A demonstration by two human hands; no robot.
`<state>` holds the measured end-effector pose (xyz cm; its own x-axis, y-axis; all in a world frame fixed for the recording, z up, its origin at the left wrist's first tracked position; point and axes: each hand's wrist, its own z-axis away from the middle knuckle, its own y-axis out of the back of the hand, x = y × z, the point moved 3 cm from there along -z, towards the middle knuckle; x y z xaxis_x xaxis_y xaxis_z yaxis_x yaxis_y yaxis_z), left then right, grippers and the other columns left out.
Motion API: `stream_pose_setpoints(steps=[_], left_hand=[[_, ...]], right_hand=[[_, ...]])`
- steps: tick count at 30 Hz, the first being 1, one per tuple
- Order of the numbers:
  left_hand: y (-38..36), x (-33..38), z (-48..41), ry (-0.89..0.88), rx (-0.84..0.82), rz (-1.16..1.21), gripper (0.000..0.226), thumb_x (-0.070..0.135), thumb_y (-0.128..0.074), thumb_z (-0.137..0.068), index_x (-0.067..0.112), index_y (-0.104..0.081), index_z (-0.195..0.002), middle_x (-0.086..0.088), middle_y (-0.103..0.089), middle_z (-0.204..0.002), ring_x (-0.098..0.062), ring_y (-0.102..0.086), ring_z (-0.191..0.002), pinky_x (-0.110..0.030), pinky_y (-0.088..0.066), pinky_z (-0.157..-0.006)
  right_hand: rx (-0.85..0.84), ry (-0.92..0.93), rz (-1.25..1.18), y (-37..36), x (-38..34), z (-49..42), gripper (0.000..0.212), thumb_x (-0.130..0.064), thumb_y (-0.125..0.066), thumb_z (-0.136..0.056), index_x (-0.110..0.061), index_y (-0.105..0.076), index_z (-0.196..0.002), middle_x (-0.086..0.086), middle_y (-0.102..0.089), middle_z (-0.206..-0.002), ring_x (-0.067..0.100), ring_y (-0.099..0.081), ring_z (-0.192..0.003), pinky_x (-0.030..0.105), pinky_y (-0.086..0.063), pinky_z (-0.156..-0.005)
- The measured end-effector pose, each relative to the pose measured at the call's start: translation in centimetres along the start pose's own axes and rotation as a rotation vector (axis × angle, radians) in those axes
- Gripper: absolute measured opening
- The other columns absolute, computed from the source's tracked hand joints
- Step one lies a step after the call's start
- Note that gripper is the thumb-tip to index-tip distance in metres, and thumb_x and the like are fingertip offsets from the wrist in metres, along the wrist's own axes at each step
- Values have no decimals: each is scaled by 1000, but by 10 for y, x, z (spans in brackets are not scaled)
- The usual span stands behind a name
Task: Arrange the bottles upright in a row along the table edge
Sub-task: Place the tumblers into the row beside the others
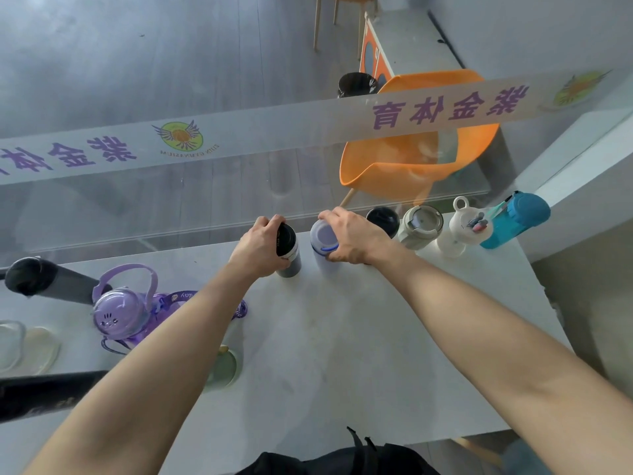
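At the far edge of the surface (pixel 342 337), the left hand (pixel 262 246) grasps an upright black-lidded bottle (pixel 287 250) and the right hand (pixel 349 238) an upright pale-lidded bottle (pixel 323 243), beside four standing bottles, contents not visible; a purple bottle (pixel 120 311) lies left.

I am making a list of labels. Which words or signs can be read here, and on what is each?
"紫金体育": frosted band on the glass, seen mirrored.
Left repeat: cut off.
Round logo: lettering too small.
Purple bottle strap: script partly hidden.
Black-lidded bottle: print too blurred.
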<state>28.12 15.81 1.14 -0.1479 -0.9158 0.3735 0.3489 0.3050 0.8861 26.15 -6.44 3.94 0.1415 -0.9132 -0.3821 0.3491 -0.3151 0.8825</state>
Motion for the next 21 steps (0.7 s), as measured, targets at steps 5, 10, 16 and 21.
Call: stream_pose_setpoints(steps=[5,10,16,21], left_hand=[[1,4,-1,-44,-37,-38,86,28,-90,-72,30,-45,-145,-2,-51,-125,-35,-59,-107,-43,-55,-84],[5,7,-2,-57,-55,-77,88,25,-91,-73,29,-44,-147,-2,-51,-127,-33,-58,-108,-45,-57,-85],[7,3,-1,-68,-54,-103,90,25,-93,-73,30,-46,-149,-3,-52,-129,-34,-59,-106,-42,-57,-83],[6,2,1,-50,-29,-89,86,26,-91,-76,31,-46,-149,-4,-52,-128,-36,-60,-109,-45,-58,-86]], right_hand=[[12,-9,-20,-2,0,-1,86,-36,-88,-75,-16,-49,-149,10,-57,-130,37,-64,-120,47,-54,-103],[20,-10,7,-3,3,0,88,-35,-87,-75,-18,-45,-151,10,-56,-132,37,-65,-118,44,-55,-99],[17,8,-7,-3,3,-2,85,-30,-87,-78,-17,-46,-151,10,-56,-132,37,-64,-120,46,-54,-103],[13,11,-15,-1,3,-3,87,-31,-87,-79,-18,-44,-153,10,-55,-133,37,-65,-119,45,-55,-101]])
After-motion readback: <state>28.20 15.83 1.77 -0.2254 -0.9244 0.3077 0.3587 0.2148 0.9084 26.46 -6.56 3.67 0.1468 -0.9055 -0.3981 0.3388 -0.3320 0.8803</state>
